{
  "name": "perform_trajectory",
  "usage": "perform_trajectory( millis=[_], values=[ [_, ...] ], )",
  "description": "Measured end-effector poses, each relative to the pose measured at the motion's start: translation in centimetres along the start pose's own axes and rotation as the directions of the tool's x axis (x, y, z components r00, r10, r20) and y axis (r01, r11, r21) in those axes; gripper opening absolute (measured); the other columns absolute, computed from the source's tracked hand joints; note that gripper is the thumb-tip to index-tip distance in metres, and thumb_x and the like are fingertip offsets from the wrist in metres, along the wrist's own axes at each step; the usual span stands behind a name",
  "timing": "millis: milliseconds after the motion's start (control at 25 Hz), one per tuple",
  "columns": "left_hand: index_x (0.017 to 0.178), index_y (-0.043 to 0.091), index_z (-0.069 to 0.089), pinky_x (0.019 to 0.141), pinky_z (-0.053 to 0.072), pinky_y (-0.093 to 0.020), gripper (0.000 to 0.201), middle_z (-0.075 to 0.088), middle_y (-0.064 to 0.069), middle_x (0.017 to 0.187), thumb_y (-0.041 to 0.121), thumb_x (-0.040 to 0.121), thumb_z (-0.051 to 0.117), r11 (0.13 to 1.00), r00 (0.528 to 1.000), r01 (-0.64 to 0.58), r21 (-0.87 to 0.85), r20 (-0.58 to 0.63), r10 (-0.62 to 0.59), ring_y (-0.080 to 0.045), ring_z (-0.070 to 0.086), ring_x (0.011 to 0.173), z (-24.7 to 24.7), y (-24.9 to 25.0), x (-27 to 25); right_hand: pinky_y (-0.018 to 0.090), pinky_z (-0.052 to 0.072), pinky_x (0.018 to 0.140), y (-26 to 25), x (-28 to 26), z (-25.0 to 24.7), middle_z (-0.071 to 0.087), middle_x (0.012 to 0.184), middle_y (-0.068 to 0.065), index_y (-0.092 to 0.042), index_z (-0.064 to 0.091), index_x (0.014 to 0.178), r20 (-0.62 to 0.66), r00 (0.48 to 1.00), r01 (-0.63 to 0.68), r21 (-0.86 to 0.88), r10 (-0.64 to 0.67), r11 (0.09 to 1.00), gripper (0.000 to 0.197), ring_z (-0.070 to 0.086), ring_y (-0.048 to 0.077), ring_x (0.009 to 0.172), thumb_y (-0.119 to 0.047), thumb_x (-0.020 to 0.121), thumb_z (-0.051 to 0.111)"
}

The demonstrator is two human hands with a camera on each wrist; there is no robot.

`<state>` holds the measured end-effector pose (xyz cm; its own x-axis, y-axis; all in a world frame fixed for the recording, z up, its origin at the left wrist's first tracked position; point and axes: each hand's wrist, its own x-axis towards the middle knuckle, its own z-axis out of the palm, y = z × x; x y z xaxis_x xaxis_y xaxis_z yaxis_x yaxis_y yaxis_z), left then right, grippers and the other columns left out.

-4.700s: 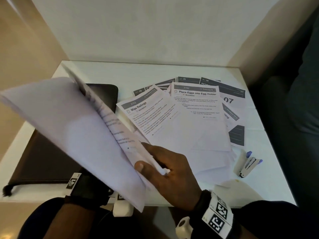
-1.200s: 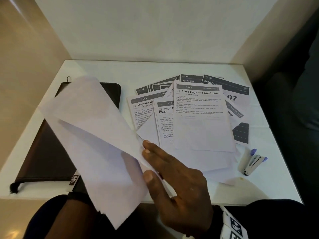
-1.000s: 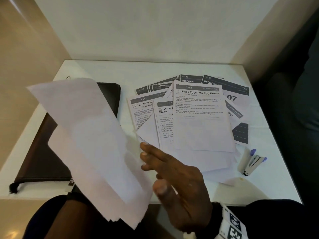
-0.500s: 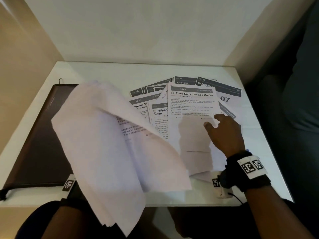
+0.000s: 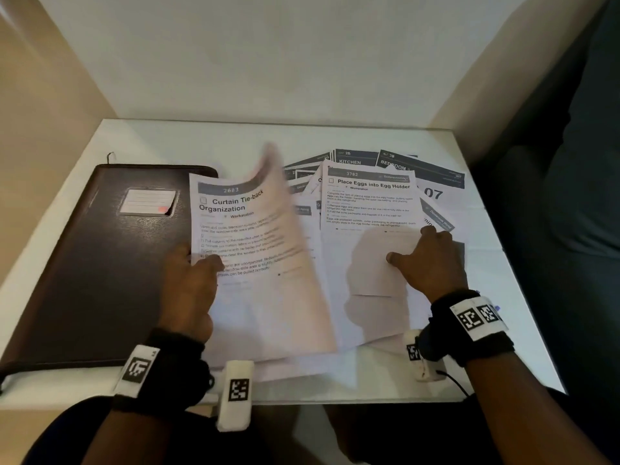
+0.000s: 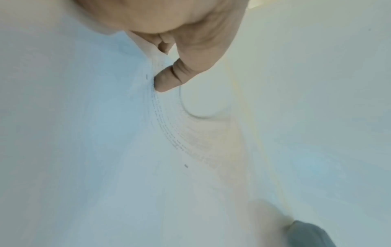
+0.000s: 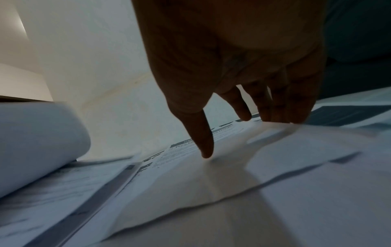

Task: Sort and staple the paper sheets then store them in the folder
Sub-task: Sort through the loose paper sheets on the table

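The white table (image 5: 352, 135) is carrying everything, and the dark folder (image 5: 100, 263) is lying closed along its left side, well clear of the work for now. It looks stiff and heavy enough to stay put, so I'd guess it wants opening by its long edge with one hand bracing it.

Spread across the middle and right, the loose paper sheets (image 5: 432, 193) are fanning over one another. They are looking thin, light and slippery, likely to slide if dragged, so pressing flat and squaring them from the edges seems the safest way.

The held bundle (image 5: 255, 250), headed "Curtain Tie-back Organization", is curling upward at its top, limp as paper is; a firm pinch near a side edge is what keeps it together.

The left hand (image 5: 189, 290) is gripping that bundle at its left edge, thumb (image 6: 167, 81) pressing on the printed face with the fingers curled behind.

The right hand (image 5: 427, 260) is lying spread on the "Place Eggs into Egg Holder" sheet (image 5: 369, 209), fingers (image 7: 243, 107) straight and slightly apart, pressing it down.

I can't spot a stapler anywhere; the right wrist may be covering it. The bundle's top edge is blurring, and how many sheets it holds is beyond telling.
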<state>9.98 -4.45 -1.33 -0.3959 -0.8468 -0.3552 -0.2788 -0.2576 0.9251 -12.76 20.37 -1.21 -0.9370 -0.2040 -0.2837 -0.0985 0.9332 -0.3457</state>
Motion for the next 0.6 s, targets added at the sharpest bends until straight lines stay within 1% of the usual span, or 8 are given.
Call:
perform_trajectory(
  millis=[80, 160, 280, 360, 400, 480, 520, 600],
  values=[
    [0.119, 0.008, 0.065, 0.072, 0.062, -0.039, 0.034, 0.077, -0.003, 0.108, -0.007, 0.090, 0.056, 0.999, 0.999, 0.024, -0.032, 0.027, -0.023, -0.025, 0.076, 0.092, 0.2, 0.2, -0.3, 0.054, 0.038, 0.107, -0.2, -0.2, -0.2, 0.041, 0.146, 0.018, -0.007, 0.034, 0.147, -0.015, 1.000, -0.020, -0.031, 0.019, 0.999, 0.082, 0.036, 0.040, 0.139, -0.041, 0.086, 0.075],
    [0.121, 0.010, 0.063, 0.071, 0.062, -0.036, 0.033, 0.076, -0.001, 0.107, -0.006, 0.093, 0.057, 1.000, 1.000, 0.019, -0.013, 0.018, -0.019, -0.024, 0.075, 0.094, 0.4, 0.5, -0.6, 0.054, 0.041, 0.102, -0.3, -0.1, -0.6, 0.048, 0.142, 0.018, -0.007, 0.034, 0.145, -0.019, 0.999, -0.041, -0.028, 0.041, 0.999, 0.075, 0.041, 0.040, 0.135, -0.037, 0.089, 0.074],
    [0.120, 0.012, 0.061, 0.058, 0.058, -0.024, 0.032, 0.075, 0.003, 0.104, -0.005, 0.094, 0.057, 0.999, 0.999, 0.031, -0.024, 0.021, -0.031, -0.019, 0.075, 0.090, 0.4, 0.7, -0.8, 0.040, 0.046, 0.090, -0.1, 0.4, -0.9, 0.063, 0.129, 0.018, -0.004, 0.053, 0.131, -0.065, 0.998, 0.020, 0.134, -0.012, 0.991, 0.047, 0.057, 0.037, 0.119, -0.024, 0.092, 0.070],
    [0.121, 0.013, 0.061, 0.057, 0.057, -0.023, 0.032, 0.075, 0.003, 0.104, -0.004, 0.093, 0.059, 0.998, 0.999, 0.048, -0.029, 0.019, -0.047, -0.018, 0.075, 0.089, 0.4, 0.8, -0.8, 0.032, 0.045, 0.079, 0.2, 0.7, -1.3, 0.071, 0.116, 0.013, -0.006, 0.067, 0.113, -0.141, 0.986, 0.120, 0.211, -0.091, 0.970, 0.025, 0.063, 0.031, 0.100, -0.020, 0.092, 0.067],
    [0.121, 0.013, 0.061, 0.058, 0.057, -0.025, 0.033, 0.075, 0.003, 0.105, -0.004, 0.093, 0.059, 0.998, 0.999, 0.051, -0.036, 0.016, -0.051, -0.018, 0.075, 0.089, 0.3, 0.8, -0.7, 0.031, 0.047, 0.078, 0.5, 0.8, -1.5, 0.072, 0.113, 0.010, -0.008, 0.070, 0.109, -0.178, 0.977, 0.157, 0.245, -0.115, 0.957, 0.021, 0.063, 0.028, 0.094, -0.019, 0.092, 0.066],
    [0.121, 0.014, 0.062, 0.061, 0.058, -0.027, 0.035, 0.076, 0.002, 0.106, -0.004, 0.092, 0.059, 0.998, 0.998, 0.057, -0.041, 0.015, -0.056, -0.019, 0.076, 0.090, 0.3, 0.8, -0.6, 0.035, 0.054, 0.082, 0.9, 0.9, -1.9, 0.073, 0.113, 0.007, -0.010, 0.072, 0.114, -0.229, 0.966, 0.189, 0.312, -0.119, 0.931, 0.024, 0.065, 0.029, 0.096, -0.020, 0.093, 0.066],
    [0.121, 0.013, 0.062, 0.062, 0.058, -0.028, 0.035, 0.076, 0.001, 0.106, -0.005, 0.091, 0.059, 0.998, 0.998, 0.057, -0.041, 0.016, -0.057, -0.021, 0.076, 0.090, 0.3, 0.9, -0.6, 0.041, 0.058, 0.084, 1.0, 1.0, -2.1, 0.073, 0.113, 0.007, -0.011, 0.073, 0.115, -0.253, 0.961, 0.194, 0.337, -0.110, 0.921, 0.025, 0.066, 0.030, 0.098, -0.022, 0.093, 0.065],
    [0.119, 0.013, 0.064, 0.059, 0.058, -0.027, 0.034, 0.077, 0.000, 0.103, -0.006, 0.090, 0.059, 0.997, 0.998, 0.063, -0.052, 0.024, -0.062, -0.021, 0.077, 0.087, 0.4, 1.0, -0.6, 0.049, 0.060, 0.083, 1.1, 1.0, -2.4, 0.074, 0.109, 0.006, -0.014, 0.073, 0.108, -0.303, 0.947, 0.222, 0.378, -0.106, 0.899, 0.019, 0.067, 0.030, 0.094, -0.021, 0.094, 0.064]
  ],
)
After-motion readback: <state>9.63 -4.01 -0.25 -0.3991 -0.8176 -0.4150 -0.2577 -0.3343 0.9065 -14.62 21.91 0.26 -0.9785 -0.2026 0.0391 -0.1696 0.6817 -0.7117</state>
